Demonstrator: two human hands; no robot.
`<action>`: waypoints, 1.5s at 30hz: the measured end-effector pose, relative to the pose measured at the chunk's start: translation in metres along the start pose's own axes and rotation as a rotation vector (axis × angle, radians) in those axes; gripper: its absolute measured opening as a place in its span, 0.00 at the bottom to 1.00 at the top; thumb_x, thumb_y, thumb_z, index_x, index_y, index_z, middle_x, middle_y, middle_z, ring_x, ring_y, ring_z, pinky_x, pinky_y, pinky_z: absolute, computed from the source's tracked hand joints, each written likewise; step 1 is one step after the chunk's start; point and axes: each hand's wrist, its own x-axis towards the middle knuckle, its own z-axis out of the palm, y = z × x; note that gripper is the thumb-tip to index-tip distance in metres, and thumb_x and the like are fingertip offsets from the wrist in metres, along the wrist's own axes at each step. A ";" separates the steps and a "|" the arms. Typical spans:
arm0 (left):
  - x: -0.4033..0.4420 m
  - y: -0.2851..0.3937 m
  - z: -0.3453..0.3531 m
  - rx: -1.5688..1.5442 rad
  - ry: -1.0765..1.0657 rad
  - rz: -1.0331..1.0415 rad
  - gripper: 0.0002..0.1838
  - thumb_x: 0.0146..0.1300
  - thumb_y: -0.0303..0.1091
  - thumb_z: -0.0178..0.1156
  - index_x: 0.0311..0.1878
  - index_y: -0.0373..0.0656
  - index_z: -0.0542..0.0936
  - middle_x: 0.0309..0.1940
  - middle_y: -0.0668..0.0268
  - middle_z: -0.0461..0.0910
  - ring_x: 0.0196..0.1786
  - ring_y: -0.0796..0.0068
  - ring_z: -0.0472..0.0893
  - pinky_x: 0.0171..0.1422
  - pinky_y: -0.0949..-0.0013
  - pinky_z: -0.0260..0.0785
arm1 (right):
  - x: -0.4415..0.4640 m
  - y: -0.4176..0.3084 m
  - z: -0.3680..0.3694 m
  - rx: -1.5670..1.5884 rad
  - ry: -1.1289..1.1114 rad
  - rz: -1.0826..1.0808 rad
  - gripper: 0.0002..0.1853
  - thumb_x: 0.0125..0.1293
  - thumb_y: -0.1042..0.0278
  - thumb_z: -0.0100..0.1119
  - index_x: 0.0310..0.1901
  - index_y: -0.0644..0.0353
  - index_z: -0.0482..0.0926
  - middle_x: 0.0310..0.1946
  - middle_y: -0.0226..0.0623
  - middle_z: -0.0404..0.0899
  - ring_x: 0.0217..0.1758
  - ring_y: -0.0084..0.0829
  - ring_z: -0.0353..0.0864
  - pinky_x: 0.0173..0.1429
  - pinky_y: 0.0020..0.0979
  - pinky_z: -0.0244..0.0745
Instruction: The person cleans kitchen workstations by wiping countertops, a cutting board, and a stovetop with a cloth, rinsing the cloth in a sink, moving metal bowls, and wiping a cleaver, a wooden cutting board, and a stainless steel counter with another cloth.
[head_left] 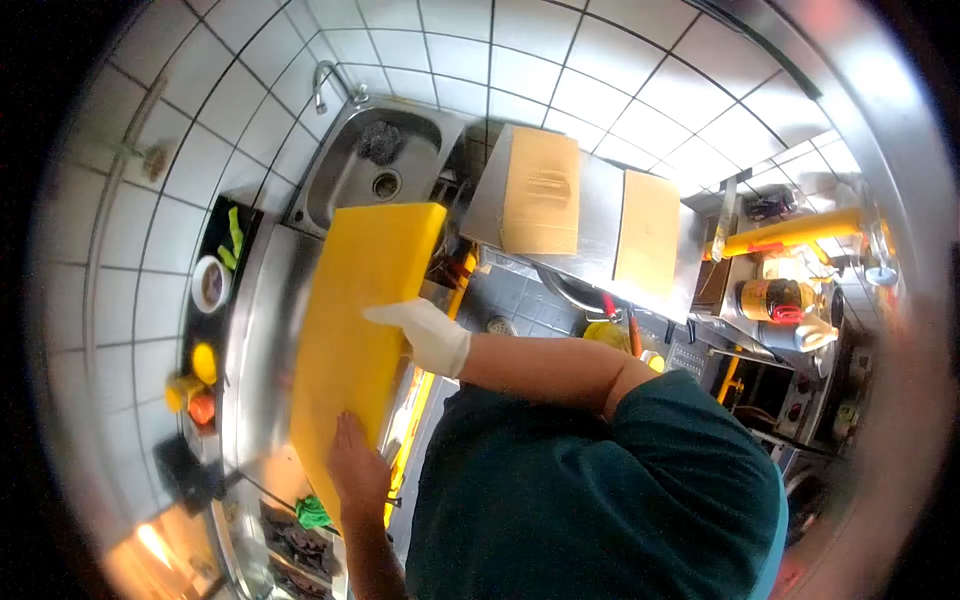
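A thick yellow cutting board [355, 310] is tilted over the steel counter on my left, its far end beside the sink. My right hand [428, 335], in a white glove, grips the board's near edge, one digit stretched over its top face; the other fingers are mostly hidden. My bare left hand [358, 468] holds the same edge lower down, fingers on the yellow face. The board's underside is hidden.
A steel sink [345, 205] holds a dark scouring pad [380, 143]. Cardboard pieces [541, 190] lie on a steel surface [600, 200]. A tape roll [210, 284] and green peppers [232, 240] are on the dark wall ledge. Bottles [775, 300] stand at right.
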 end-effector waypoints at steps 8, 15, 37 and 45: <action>0.024 0.046 -0.029 0.105 0.083 0.495 0.26 0.62 0.20 0.57 0.65 0.22 0.76 0.64 0.34 0.78 0.68 0.33 0.78 0.78 0.44 0.68 | -0.091 -0.028 -0.060 0.445 0.288 0.096 0.15 0.71 0.83 0.60 0.57 0.70 0.83 0.53 0.40 0.89 0.56 0.34 0.88 0.59 0.35 0.83; 0.106 0.153 -0.041 0.298 0.188 1.173 0.22 0.67 0.24 0.57 0.63 0.23 0.77 0.64 0.36 0.79 0.69 0.39 0.79 0.80 0.43 0.67 | -0.214 -0.066 -0.111 0.648 0.507 -0.279 0.28 0.69 0.74 0.66 0.69 0.68 0.73 0.64 0.45 0.81 0.68 0.40 0.79 0.74 0.39 0.73; 0.270 0.254 0.218 -0.057 0.283 1.563 0.21 0.74 0.33 0.55 0.67 0.45 0.80 0.71 0.56 0.78 0.78 0.51 0.72 0.85 0.48 0.62 | -0.275 0.091 -0.304 0.666 0.781 -0.307 0.28 0.70 0.69 0.61 0.72 0.61 0.75 0.72 0.48 0.76 0.78 0.48 0.71 0.84 0.53 0.63; 0.267 0.275 0.181 -0.092 0.061 1.046 0.22 0.77 0.37 0.53 0.72 0.50 0.76 0.75 0.56 0.71 0.80 0.52 0.66 0.86 0.40 0.52 | -0.248 0.024 -0.341 0.865 0.977 0.051 0.41 0.77 0.58 0.57 0.83 0.69 0.52 0.86 0.52 0.52 0.89 0.48 0.50 0.89 0.50 0.54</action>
